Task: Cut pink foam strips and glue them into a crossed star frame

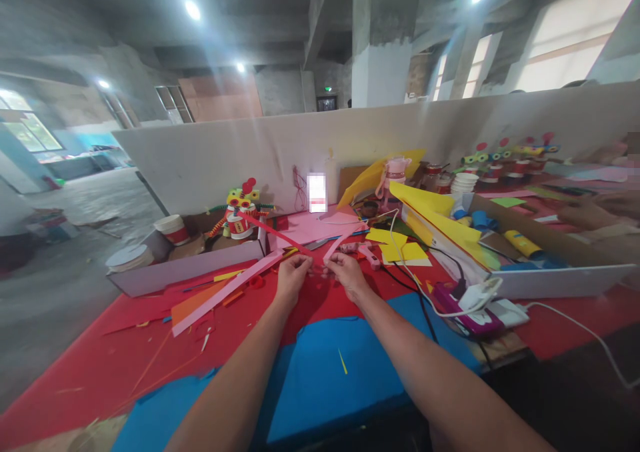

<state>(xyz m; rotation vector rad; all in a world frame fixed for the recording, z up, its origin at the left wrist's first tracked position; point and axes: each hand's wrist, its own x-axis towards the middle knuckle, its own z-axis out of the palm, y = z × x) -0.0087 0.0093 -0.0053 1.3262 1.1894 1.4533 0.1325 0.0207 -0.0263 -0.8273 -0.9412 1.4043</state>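
Observation:
Both my hands meet over the red sheet [100, 359] on the table. My left hand [291, 272] pinches a thin red paper strip [267, 229] that runs up and to the left; a long pink strip [225, 292] lies under it, slanting down to the left. My right hand [345, 270] pinches a pink paper strip [343, 240] that rises to the right. The fingertips of the two hands almost touch. A blue sheet [325, 379] lies under my forearms.
A paper-cup figure [241, 212] stands behind in a cardboard box [170, 272]. Yellow paper [400, 249], a glue gun [367, 252], white cables and a power strip [480, 305] lie at right. Another box with cups, more figures and another person's hand [580, 215] are far right.

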